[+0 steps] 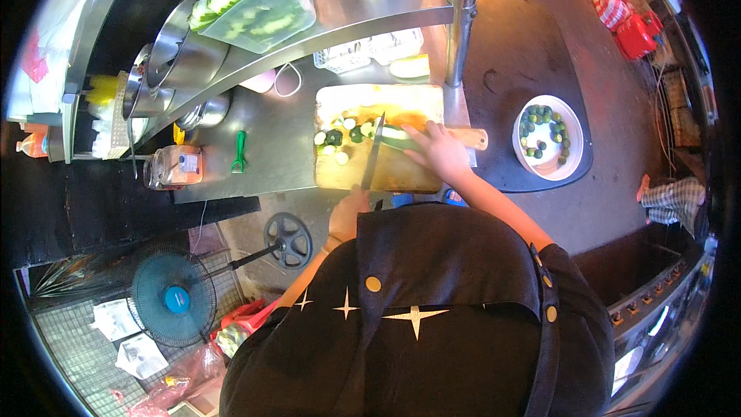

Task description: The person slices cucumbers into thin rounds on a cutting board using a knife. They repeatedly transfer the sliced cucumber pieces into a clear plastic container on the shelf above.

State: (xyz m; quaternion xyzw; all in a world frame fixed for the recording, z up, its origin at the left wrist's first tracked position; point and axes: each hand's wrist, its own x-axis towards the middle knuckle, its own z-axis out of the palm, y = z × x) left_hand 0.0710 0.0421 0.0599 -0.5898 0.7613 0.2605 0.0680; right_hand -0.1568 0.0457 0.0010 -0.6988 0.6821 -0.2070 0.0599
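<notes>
A wooden cutting board (340,174) with a handle at its right lies on the metal counter. Toward its left side several cut cucumber pieces (334,137) are scattered, some dark green, some pale. My left hand (350,212) is closed round the handle of a knife (373,156), whose blade points away from me over the board. Just right of the blade lies a longer piece of cucumber (395,137). My right hand (444,153) holds it down on the board, fingers over its right end.
Beyond the board stand a white basket (343,58) and a pale yellow-green piece (410,67). A green peeler (240,152) and a jar (174,167) lie left. Overhead, a shelf (340,28) bears a tub of cucumbers (262,19). Right, a white bowl (528,161) holds small green limes.
</notes>
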